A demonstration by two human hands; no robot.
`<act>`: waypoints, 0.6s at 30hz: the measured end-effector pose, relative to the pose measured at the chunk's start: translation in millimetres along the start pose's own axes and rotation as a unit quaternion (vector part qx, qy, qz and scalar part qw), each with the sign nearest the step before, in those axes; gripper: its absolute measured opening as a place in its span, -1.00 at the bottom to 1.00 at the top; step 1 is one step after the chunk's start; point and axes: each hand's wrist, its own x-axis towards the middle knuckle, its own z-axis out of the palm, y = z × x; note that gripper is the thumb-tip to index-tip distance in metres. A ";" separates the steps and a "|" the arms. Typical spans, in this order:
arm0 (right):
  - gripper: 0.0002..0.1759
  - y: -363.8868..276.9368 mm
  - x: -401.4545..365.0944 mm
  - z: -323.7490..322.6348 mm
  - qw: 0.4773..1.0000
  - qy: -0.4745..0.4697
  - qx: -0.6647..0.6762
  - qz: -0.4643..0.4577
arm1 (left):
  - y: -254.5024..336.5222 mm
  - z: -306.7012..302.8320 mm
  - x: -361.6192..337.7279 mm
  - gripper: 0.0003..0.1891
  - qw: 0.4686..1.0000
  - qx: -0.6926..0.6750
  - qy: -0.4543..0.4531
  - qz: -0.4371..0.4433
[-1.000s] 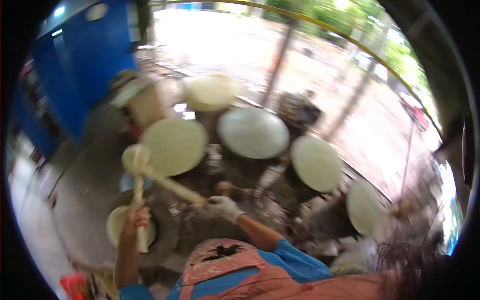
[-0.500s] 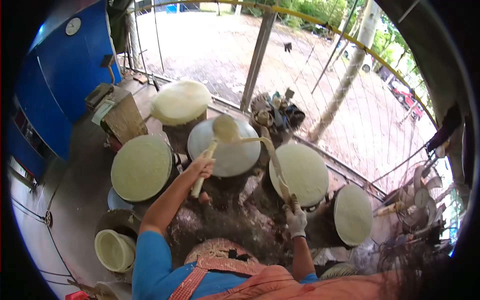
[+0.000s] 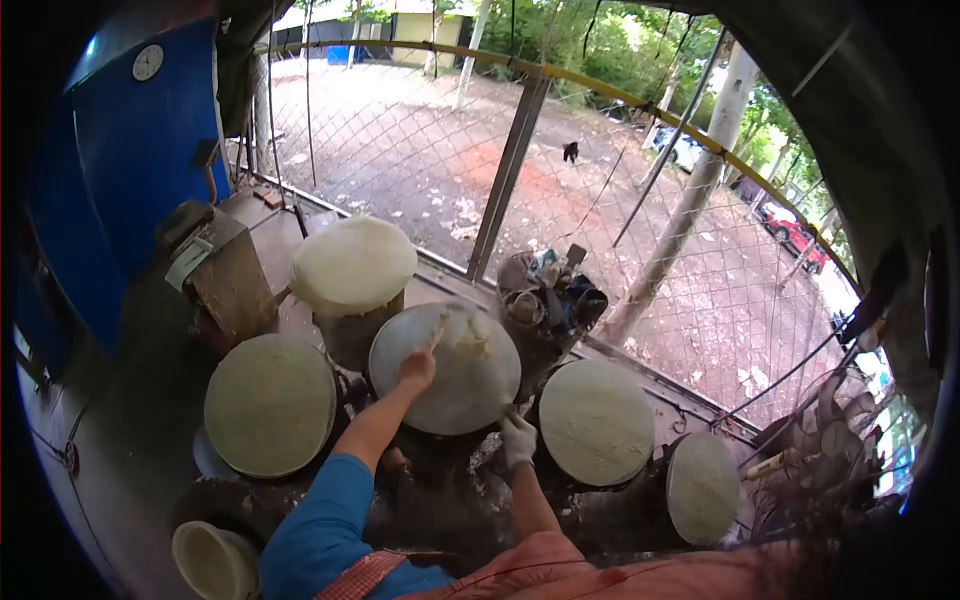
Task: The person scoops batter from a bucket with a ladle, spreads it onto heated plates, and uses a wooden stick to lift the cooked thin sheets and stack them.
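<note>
My left hand [image 3: 418, 368] is closed round the pale handle of a ladle [image 3: 440, 328] over the middle round griddle [image 3: 400, 405]. A patch of pale batter [image 3: 475, 342] lies on the griddle near the ladle's blurred end. My right hand [image 3: 518, 438], in a white glove, is closed at the griddle's near right rim. The long flat spatula it grips hardly shows there, smeared by motion. Batter-covered griddles stand on both sides, one at the left [image 3: 270, 405] and one at the right [image 3: 597, 422].
Behind left is another pale round griddle [image 3: 353, 262]; a smaller one [image 3: 703, 488] sits far right. A cream bucket [image 3: 215, 560] stands at lower left. A wooden box [image 3: 225, 265] and a cluttered container [image 3: 550, 290] stand near the wire fence [image 3: 400, 150].
The ladle has come down onto the middle griddle, with batter now on its surface. My right hand has moved left from the right griddle to the middle one. The view has tilted up.
</note>
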 end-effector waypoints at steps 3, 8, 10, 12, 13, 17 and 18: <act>-0.66 15.2 17.4 6.3 0.933 0.012 -0.348 -0.089 | -0.3 -31.0 31.1 -0.57 0.998 -0.060 0.029 -0.006; -0.65 3.6 55.1 98.5 0.999 0.028 -0.003 -0.040 | -32.5 -109.6 -17.0 -0.40 0.949 -0.217 0.165 0.162; -0.62 22.0 81.7 127.0 0.969 0.048 -0.206 -0.127 | -72.4 -89.9 -73.1 -0.37 0.975 -0.179 0.077 0.104; -0.57 -43.2 64.3 89.0 0.948 0.030 -0.299 -0.106 | -116.0 -80.3 -137.5 -0.37 0.990 -0.136 0.007 0.027; -0.55 -59.1 54.2 53.4 0.959 0.001 -0.278 -0.059 | -135.9 -77.3 -163.7 -0.37 0.989 -0.142 0.016 0.042; -0.59 17.8 26.5 103.3 0.996 0.013 0.074 0.050 | -141.8 -101.6 -225.1 -0.40 0.976 -0.216 -0.019 -0.033; -0.62 -3.5 18.4 125.3 0.998 0.006 0.038 0.051 | -142.6 -99.2 -229.6 -0.41 0.979 -0.200 0.020 -0.019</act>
